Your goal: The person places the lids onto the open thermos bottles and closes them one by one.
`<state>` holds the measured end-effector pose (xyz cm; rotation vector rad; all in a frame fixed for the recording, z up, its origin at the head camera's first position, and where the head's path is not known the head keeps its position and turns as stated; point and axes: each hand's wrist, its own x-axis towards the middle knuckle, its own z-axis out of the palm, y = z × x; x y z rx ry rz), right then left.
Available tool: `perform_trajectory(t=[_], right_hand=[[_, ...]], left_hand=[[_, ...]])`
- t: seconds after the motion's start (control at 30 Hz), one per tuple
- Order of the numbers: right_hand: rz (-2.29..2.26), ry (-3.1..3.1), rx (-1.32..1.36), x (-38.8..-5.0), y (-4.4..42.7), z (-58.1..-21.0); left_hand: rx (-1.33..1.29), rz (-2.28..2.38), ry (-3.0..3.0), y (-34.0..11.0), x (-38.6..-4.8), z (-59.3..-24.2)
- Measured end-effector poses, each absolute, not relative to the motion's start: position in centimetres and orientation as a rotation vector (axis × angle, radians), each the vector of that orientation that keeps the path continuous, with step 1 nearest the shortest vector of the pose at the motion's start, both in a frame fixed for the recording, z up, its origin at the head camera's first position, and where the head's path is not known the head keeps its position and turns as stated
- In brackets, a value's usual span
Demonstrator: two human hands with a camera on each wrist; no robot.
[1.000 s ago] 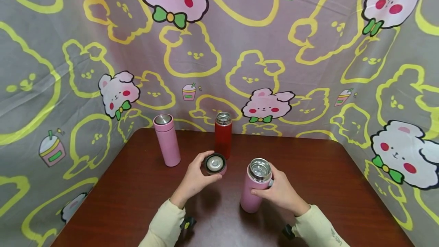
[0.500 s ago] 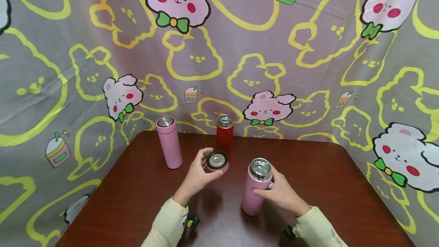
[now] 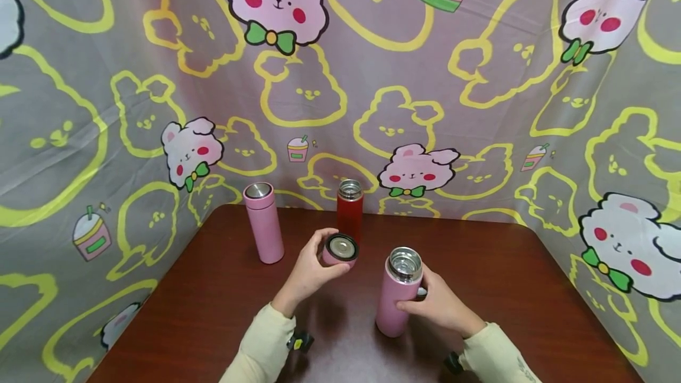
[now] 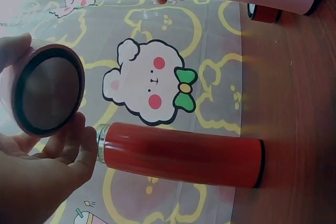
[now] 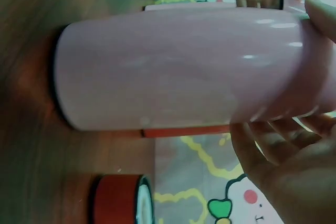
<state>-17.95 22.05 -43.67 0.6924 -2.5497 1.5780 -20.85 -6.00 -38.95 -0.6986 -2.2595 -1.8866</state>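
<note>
**Holding pink lid (image 3: pixel 341 250) apart from bare-necked pink flask (image 3: pixel 392 297)**

Pinches the pink lid between thumb and fingers of the left hand (image 3: pixel 307 270), underside tipped up. Grips the pink flask with the right hand (image 3: pixel 437 301), thumb and fingers round the body, mouth uppermost; no telling about contact between base and table (image 3: pixel 489 270).

Just beyond the right hand, on the table: a loose red cap (image 5: pixel 118 200), nearly hidden from the head view. Just beyond the left hand, partly behind it: a red flask (image 3: pixel 349 214), upright, neck bare. Farther out, left of the left hand: a second pink flask (image 3: pixel 265 232), upright, apparently lidded.

To judge by the necks, two flasks open, one seemingly closed. Not in place: either loose cover. Hard to tell between opening and closing as the present step.
</note>
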Motion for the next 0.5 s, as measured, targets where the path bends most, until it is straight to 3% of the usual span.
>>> perform_trajectory(t=[0.13, 0.5], right_hand=[[1.589, -2.578, 0.738, -16.9, 21.8, -42.5], [1.603, -2.542, 0.837, -18.1, 22.9, -45.1]], left_hand=[[-0.727, -1.835, -2.26, -6.1, -22.1, -40.6], [-0.733, -1.969, -2.247, -5.5, -22.4, -40.2]])
